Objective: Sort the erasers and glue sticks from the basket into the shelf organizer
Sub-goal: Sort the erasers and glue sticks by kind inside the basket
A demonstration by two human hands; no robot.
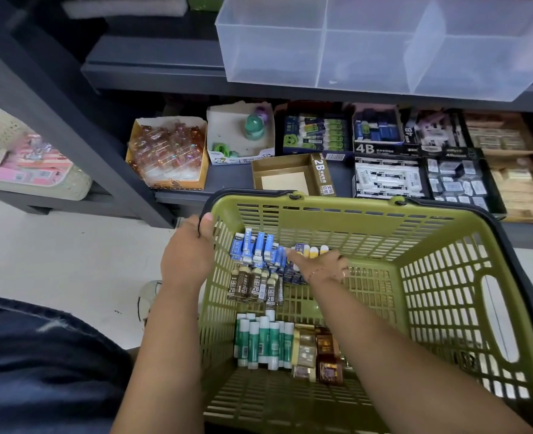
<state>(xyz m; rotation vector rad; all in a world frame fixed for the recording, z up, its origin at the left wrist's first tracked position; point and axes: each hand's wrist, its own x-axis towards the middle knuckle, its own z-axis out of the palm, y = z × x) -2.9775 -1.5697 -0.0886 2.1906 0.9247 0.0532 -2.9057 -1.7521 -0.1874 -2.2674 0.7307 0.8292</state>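
Mix-up: several kinds lie packed side by side along the basket's [384, 233] left side. I judge that a broad grab by the right hand [318, 264] could lift blue erasers [255, 249] together with the yellow-tipped packs [313, 250] touching them, so both land in one compartment.
Toppling: the packs stand on end in tight rows, so pulling one out likely knocks its neighbours flat, including the 2B erasers [254, 286] just nearer.
Tilt: the basket probably shifts if the left hand [190, 245] loosens.
Left hand: at the basket's far left corner, fingers curled over the rim, thumb on top, gripping it.
Right hand: inside the basket at its far end, palm down, fingers nearly straight and spread, resting on the packs; nothing visibly pinched.
Glue sticks [260, 343]: upright in the basket's near left part, untouched, beside brown packets [324, 355].
Organizer [321, 48]: on the shelf above and beyond the basket, well apart from both hands.
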